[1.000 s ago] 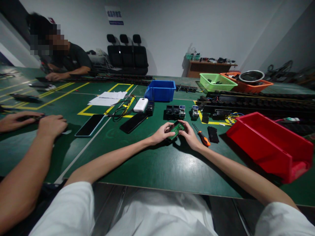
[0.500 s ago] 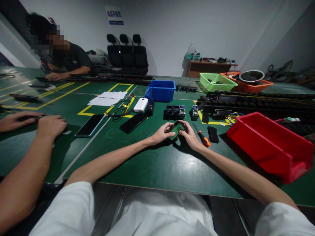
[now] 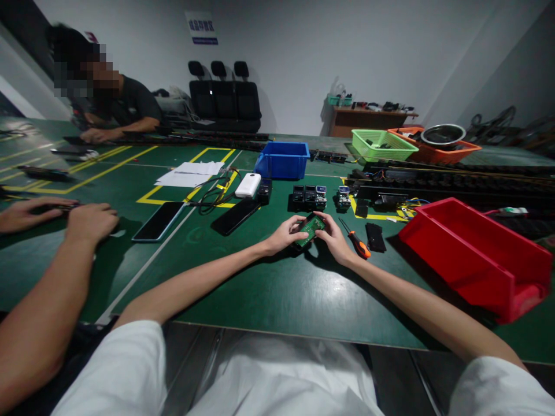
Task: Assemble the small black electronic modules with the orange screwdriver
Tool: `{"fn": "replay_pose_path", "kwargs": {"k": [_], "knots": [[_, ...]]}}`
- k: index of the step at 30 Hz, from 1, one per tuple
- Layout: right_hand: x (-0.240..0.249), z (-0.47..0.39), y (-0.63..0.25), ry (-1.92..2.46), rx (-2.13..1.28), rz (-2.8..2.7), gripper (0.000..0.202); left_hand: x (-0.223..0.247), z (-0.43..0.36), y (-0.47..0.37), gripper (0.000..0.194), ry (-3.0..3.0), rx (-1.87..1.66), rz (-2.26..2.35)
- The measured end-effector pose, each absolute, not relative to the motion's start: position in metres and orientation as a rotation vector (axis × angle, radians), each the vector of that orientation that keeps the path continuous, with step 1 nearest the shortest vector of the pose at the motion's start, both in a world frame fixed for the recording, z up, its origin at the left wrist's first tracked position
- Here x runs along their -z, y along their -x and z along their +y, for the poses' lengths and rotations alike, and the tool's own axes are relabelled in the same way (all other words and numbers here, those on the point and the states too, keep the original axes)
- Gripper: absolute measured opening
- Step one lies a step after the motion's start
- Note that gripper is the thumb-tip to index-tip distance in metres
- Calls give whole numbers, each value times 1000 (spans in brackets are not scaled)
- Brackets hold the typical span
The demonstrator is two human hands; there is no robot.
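Note:
A green circuit board [image 3: 309, 232] with a dark edge or casing is held between my two hands above the green table. My left hand [image 3: 287, 236] grips its left side, thumb lying on the board's face. On the opposite side my right hand [image 3: 333, 236] closes round it, thumb also on the face; the fingers beneath are partly hidden. An orange-and-black screwdriver [image 3: 359, 244] lies just right of my right hand, beside a flat black piece [image 3: 375, 237]. Beyond my hands stand several small black and silver modules [image 3: 309, 196].
A red bin [image 3: 472, 260] stands at the right, a blue bin [image 3: 284, 160] farther back. Two phones [image 3: 159, 221], a white power bank [image 3: 248, 185], cables and papers [image 3: 189, 173] lie left. A co-worker's hands [image 3: 89, 222] work at the far left; another person sits across the table.
The circuit board is tilted very slightly differently between my hands. Both hands keep their hold in nearly the same place, and the things on the table have not moved.

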State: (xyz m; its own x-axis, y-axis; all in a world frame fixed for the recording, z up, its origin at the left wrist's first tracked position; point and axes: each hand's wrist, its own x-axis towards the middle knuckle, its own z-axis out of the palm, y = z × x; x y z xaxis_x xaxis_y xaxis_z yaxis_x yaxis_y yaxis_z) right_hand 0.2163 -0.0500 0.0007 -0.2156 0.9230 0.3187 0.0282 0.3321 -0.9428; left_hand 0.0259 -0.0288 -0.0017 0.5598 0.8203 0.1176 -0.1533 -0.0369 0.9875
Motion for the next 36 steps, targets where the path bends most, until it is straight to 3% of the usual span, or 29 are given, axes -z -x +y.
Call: {"fn": "replay_pose_path", "kwargs": {"k": [21, 36], "knots": [[0, -53, -215, 933, -950, -1483, 56, 0, -31, -27, 54, -1524, -893, 682], [7, -47, -214, 925, -1077, -1474, 49, 4, -25, -26, 60, -1259, -861, 600]]}}
